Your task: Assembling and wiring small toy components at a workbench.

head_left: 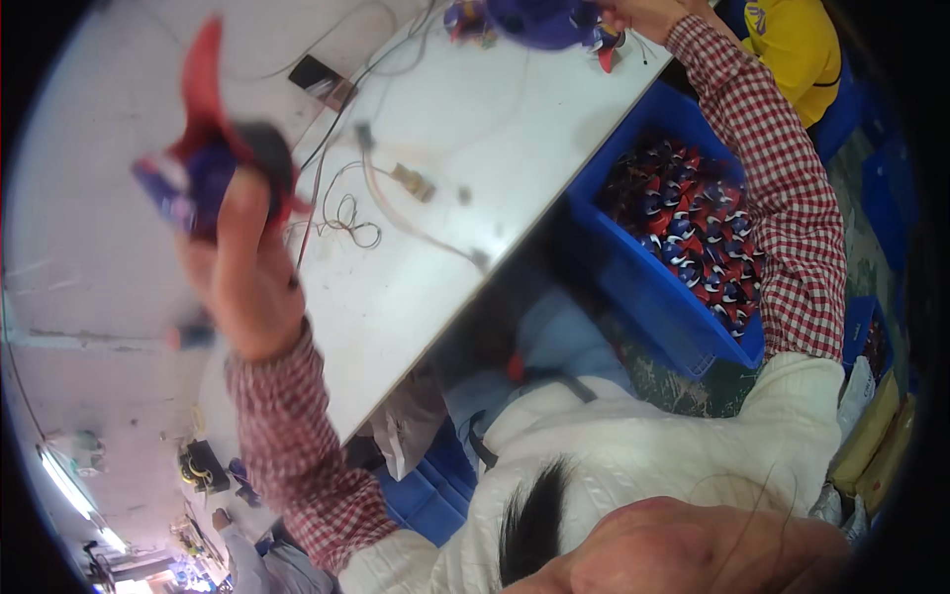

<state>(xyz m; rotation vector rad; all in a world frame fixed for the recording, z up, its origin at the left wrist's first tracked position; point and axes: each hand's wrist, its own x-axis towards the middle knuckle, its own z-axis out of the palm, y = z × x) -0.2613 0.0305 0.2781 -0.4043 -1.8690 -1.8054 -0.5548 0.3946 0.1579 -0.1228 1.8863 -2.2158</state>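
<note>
My left hand (242, 267), raised at the left, is closed around a red and purple plastic toy part (210, 178) with a long curved red point. Motion blurs its details. At the far edge of the white table, my right hand (648, 14) is partly cut off by the picture's rim. Its fingers are closed on a small purple and red toy part (605, 42) with thin dark wires. Close beside that lies a round purple plastic piece (539, 22), and another small purple and red part (467, 20) sits to its left.
Thin wires (341, 223) and a small connector block (411, 182) lie on the white table (396, 307). A blue bin (643, 287) at the right holds many red and purple parts. A person in yellow (792, 49) is at the far right, another in grey (267, 559) at lower left.
</note>
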